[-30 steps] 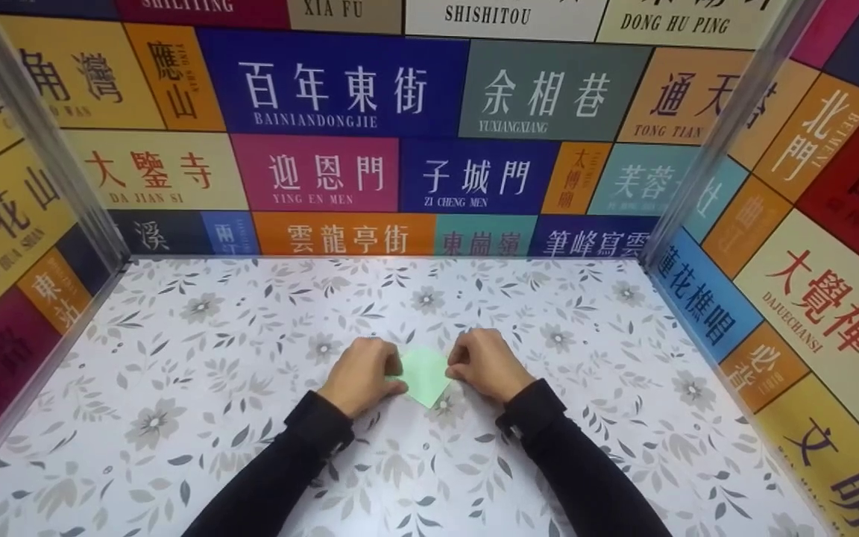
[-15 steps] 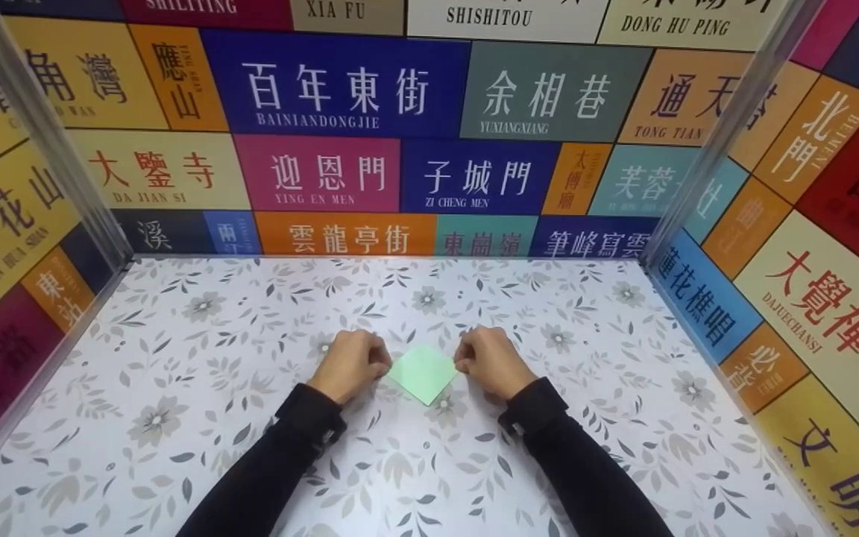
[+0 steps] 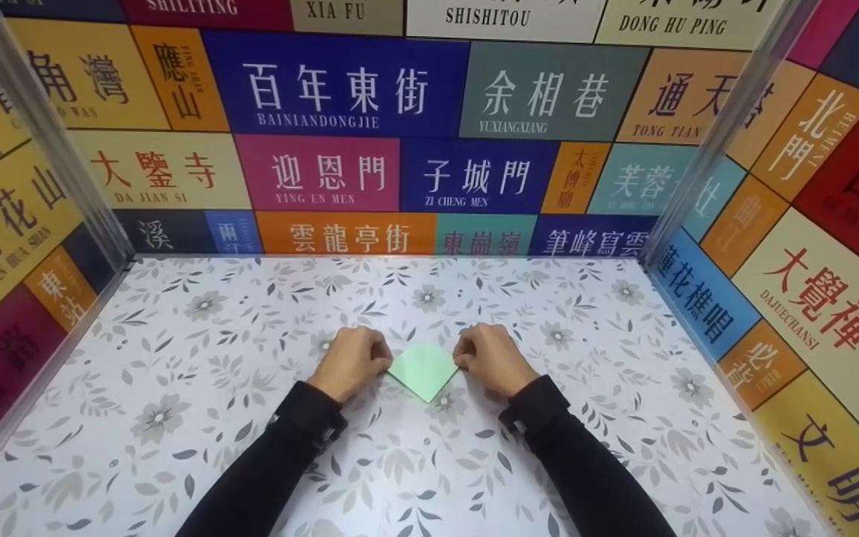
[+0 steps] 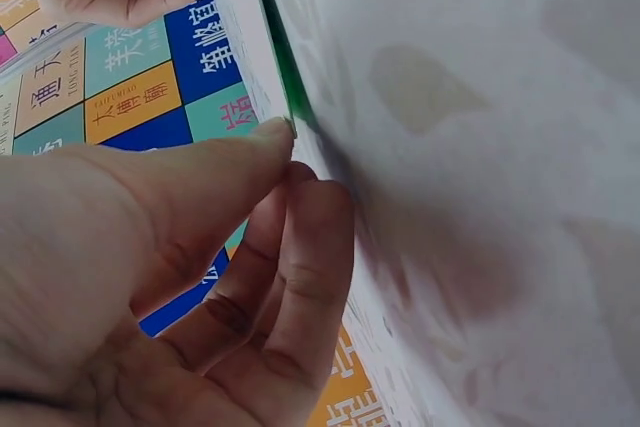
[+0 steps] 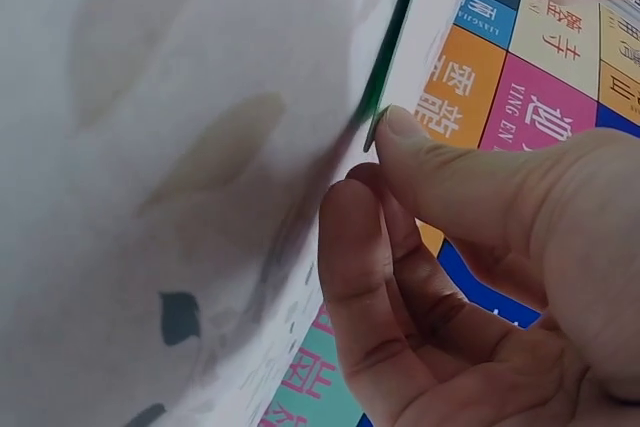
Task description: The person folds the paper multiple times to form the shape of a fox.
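In the head view a small sheet of light green paper (image 3: 423,373) sits low over the table, its corner pointing toward me and its far edge rounded. My left hand (image 3: 351,363) pinches the left corner between thumb and fingertips. At the opposite corner, my right hand (image 3: 496,360) pinches in the same way. Seen almost edge-on in the left wrist view, the paper (image 4: 280,57) runs up to the thumb tip, with darker green on its underside. The right wrist view likewise has the paper (image 5: 398,42) meeting the thumb.
The white table (image 3: 429,477) has a grey flower and leaf pattern. A back wall (image 3: 340,82) and two side walls of coloured panels with Chinese lettering enclose it, joined by clear corner strips (image 3: 705,134).
My hands have moved apart, the left one outward and slightly away from me, out to the paper's side corners. More of the green paper shows between them, and it looks wider.
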Demonstrator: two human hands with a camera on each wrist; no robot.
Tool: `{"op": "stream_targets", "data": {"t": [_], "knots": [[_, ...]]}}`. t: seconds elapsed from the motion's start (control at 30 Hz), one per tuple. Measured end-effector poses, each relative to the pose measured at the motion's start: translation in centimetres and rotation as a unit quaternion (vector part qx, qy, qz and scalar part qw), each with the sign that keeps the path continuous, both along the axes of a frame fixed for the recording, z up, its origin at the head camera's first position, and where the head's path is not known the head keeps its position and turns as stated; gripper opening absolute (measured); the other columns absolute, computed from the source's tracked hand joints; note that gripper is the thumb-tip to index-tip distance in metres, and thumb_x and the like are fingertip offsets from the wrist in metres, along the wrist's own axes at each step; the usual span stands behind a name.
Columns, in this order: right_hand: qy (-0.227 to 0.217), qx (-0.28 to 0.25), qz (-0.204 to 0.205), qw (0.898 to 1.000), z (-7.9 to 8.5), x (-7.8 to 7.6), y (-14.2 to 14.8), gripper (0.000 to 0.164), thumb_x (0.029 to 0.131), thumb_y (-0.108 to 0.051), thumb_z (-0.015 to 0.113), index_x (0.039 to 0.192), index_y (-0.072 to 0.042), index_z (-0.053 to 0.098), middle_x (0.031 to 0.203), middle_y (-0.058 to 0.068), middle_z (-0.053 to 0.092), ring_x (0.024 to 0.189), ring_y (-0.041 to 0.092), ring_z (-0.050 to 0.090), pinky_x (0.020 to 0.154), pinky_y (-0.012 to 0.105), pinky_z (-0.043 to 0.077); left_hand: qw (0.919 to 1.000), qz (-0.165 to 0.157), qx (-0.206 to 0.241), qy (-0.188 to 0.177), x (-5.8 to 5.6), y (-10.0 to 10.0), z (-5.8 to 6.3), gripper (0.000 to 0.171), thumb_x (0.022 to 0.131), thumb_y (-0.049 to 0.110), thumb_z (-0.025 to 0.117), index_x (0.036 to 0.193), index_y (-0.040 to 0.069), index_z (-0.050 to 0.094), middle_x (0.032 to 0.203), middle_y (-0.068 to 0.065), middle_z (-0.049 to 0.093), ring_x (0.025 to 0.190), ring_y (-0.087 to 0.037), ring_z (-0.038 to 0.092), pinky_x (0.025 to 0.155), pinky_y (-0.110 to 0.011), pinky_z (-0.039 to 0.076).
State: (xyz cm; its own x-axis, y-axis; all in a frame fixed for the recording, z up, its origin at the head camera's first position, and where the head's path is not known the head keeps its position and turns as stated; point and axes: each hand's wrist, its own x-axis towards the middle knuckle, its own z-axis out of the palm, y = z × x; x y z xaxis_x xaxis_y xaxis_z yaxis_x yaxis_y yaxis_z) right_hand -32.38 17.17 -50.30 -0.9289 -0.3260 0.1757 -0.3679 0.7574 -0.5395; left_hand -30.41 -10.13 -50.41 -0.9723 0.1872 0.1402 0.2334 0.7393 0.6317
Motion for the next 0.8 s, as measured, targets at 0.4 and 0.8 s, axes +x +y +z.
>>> {"op": "stream_targets", "data": {"t": [0.4, 0.8], "knots": [[0.006, -0.007, 0.001, 1.0, 0.7, 0.1, 0.6, 0.009, 0.096, 0.0, 0.09, 0.095, -0.008, 0.087, 0.093, 0.006, 0.085, 0.09, 0.022, 0.076, 0.092, 0.047, 0.067, 0.9995, 0.007, 0.009, 0.03, 0.0, -0.2, 0.6, 0.009, 0.095, 0.0, 0.089, 0.093, 0.008, 0.087, 0.088, -0.006, 0.083, 0.083, -0.022, 0.074, 0.086, -0.044, 0.066], [0.023, -0.019, 0.001, 1.0, 1.0, 0.3, 1.5, 0.007, 0.1, -0.002, 0.087, 0.096, -0.008, 0.087, 0.09, 0.005, 0.083, 0.082, 0.014, 0.071, 0.083, 0.038, 0.064, 0.9983, 0.031, -0.005, 0.05, 0.0, -1.0, 1.1, 0.009, 0.101, 0.013, 0.088, 0.092, 0.013, 0.086, 0.09, -0.004, 0.084, 0.089, -0.027, 0.077, 0.089, -0.048, 0.065]]}}
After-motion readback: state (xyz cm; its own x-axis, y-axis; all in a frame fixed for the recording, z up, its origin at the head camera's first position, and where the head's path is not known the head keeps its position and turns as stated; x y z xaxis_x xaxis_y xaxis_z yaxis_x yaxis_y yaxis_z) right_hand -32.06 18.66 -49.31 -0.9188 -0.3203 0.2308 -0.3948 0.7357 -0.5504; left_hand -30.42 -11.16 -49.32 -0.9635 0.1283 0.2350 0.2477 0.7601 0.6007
